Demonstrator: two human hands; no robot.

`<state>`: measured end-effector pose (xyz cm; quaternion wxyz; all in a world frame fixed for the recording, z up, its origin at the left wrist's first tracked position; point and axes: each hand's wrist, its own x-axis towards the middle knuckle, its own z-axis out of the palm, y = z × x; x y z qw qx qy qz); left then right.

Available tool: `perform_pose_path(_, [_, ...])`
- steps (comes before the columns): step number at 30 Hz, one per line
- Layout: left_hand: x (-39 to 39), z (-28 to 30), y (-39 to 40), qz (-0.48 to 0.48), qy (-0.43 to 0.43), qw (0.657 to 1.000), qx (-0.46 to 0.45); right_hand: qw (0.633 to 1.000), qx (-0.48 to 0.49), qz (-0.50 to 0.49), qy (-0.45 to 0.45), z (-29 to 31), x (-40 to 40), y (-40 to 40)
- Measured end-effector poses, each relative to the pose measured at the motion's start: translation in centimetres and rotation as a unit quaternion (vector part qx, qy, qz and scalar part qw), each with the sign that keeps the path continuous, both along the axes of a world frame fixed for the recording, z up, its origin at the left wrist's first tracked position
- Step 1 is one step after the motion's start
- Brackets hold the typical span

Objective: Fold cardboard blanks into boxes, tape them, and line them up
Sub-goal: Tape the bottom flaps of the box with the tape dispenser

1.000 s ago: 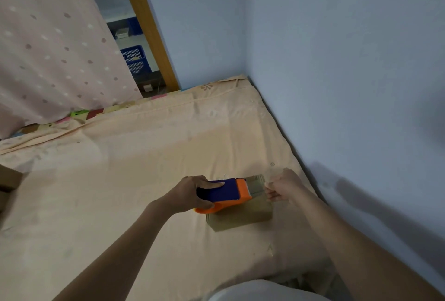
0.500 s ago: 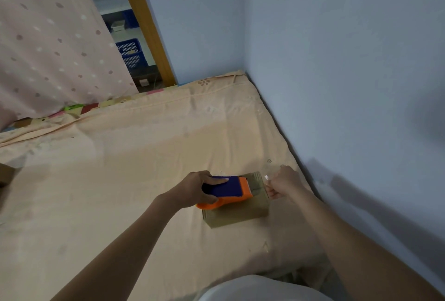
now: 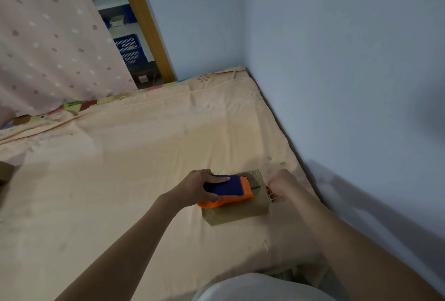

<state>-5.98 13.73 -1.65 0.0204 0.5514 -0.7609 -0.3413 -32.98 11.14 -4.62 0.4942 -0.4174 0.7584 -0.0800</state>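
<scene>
Dispenser slid back along box — left hand grips it, right fingers pinch tape.

Small brown cardboard box, folded up and closed, sitting flat on the peach bedsheet close to the sheet's right edge, one corner turned toward the viewer. Strip of clear tape running across the box's top, faintly glossy. Blue and orange plastic tape dispenser lying on top of the box, orange front end pointing toward the box's right edge, blue body over the box's left half. A second piece of brown cardboard at the far left of the sheet, well apart from the box, mostly cut off by the frame.
</scene>
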Motion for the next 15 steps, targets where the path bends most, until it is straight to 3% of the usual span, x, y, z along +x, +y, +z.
perform_pose_path(3, [0.0,-0.1,0.0,0.004,-0.001,1.000,-0.004,0.997,-0.012,0.048,0.053,-0.1,0.2,0.3])
perform_pose_path(8, [-0.1,-0.3,0.0,0.002,-0.002,1.000,-0.003,0.977,-0.135,0.079,0.148,-1.5,1.1,1.1])
perform_pose_path(15, [-0.3,-0.3,0.1,0.005,-0.008,1.000,-0.005,0.983,-0.148,0.054,0.098,-1.4,2.3,1.5])
